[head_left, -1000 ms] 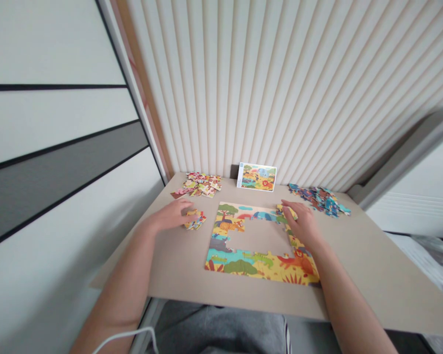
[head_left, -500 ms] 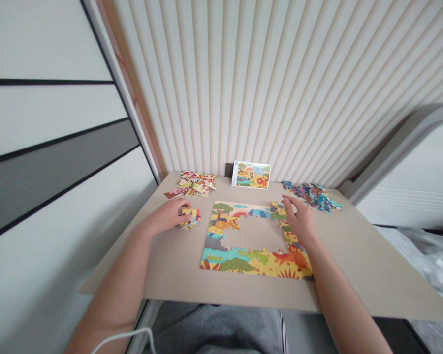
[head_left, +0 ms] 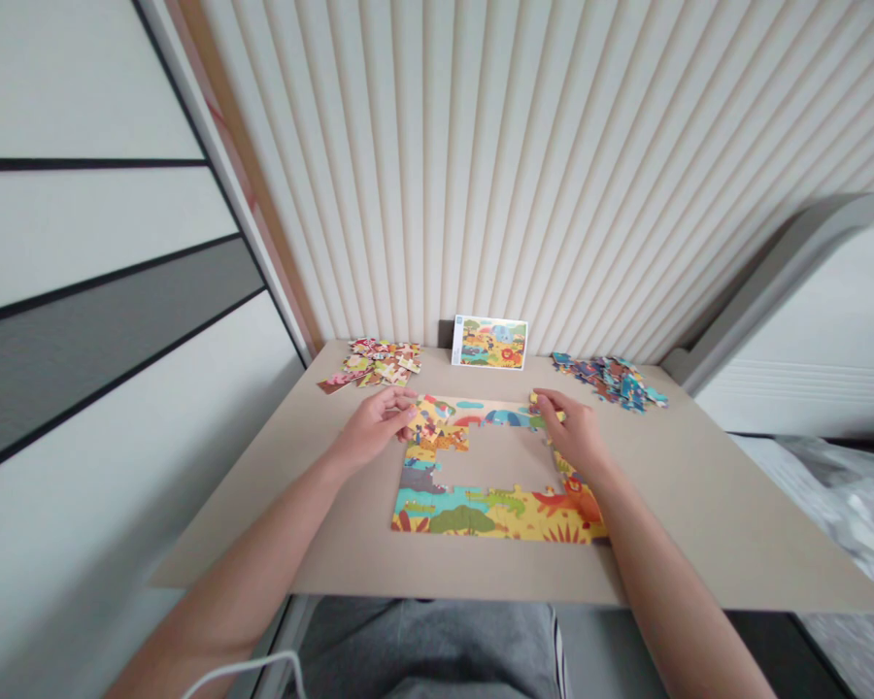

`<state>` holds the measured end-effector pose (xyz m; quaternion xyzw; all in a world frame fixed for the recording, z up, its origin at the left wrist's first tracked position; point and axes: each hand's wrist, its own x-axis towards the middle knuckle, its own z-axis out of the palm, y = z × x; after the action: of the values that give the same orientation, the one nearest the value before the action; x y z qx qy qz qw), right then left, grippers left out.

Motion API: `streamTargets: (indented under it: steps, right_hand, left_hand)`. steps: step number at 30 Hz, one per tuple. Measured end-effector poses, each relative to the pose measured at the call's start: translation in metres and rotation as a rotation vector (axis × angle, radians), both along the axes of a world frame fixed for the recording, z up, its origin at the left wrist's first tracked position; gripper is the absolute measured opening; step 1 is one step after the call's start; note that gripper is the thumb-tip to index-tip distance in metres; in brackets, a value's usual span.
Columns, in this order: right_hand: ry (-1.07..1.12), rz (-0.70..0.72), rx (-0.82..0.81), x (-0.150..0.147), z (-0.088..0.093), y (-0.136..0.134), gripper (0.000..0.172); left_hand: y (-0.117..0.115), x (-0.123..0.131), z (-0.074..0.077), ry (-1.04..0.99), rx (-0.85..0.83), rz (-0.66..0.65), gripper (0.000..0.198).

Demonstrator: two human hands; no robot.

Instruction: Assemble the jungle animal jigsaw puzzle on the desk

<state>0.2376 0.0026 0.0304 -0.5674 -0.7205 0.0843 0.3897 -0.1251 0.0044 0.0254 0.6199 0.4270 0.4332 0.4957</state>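
A jigsaw puzzle [head_left: 473,519] lies on the table, its frame of colourful animal pieces joined around an open middle. My left hand [head_left: 375,424] is closed on a small stack of loose puzzle pieces [head_left: 428,419], held over the puzzle's upper left corner. At the upper right corner is my right hand [head_left: 572,427], fingers pinched at a yellow puzzle piece [head_left: 533,397] that mostly hides behind them. Behind the puzzle a picture card [head_left: 490,343] with the same animal scene stands upright against the wall.
A heap of reddish and cream puzzle pieces [head_left: 386,362] lies at the back left of the table [head_left: 706,524]. Blue and purple pieces [head_left: 612,379] are heaped at the back right. A pleated panel [head_left: 437,175] rises behind, and a white cable [head_left: 244,667] crosses near my left forearm.
My left hand has carried the stack of puzzle pieces rightward from beside the puzzle to above its upper left corner. My right hand has shifted slightly left. The view has moved a little.
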Motion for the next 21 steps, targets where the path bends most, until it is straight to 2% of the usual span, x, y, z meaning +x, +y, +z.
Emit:
streamTargets:
  steps: [5, 12, 16, 21]
  right_hand:
    - [-0.055, 0.087, 0.006, -0.012, -0.009, -0.001, 0.035]
    - [-0.063, 0.247, -0.048, -0.028, -0.009, -0.009, 0.032]
    - [-0.052, 0.415, -0.097, -0.041, -0.005, -0.019, 0.032]
    - [-0.025, 0.494, -0.172, -0.054, 0.002, -0.027, 0.034]
  left_hand:
    - [-0.009, 0.023, -0.012, -0.011, -0.053, -0.096, 0.037]
    - [-0.012, 0.033, -0.019, -0.01, -0.133, -0.166, 0.038]
    - [-0.014, 0.036, -0.018, 0.009, -0.128, -0.208, 0.036]
    - [-0.02, 0.04, -0.014, 0.042, -0.128, -0.24, 0.035]
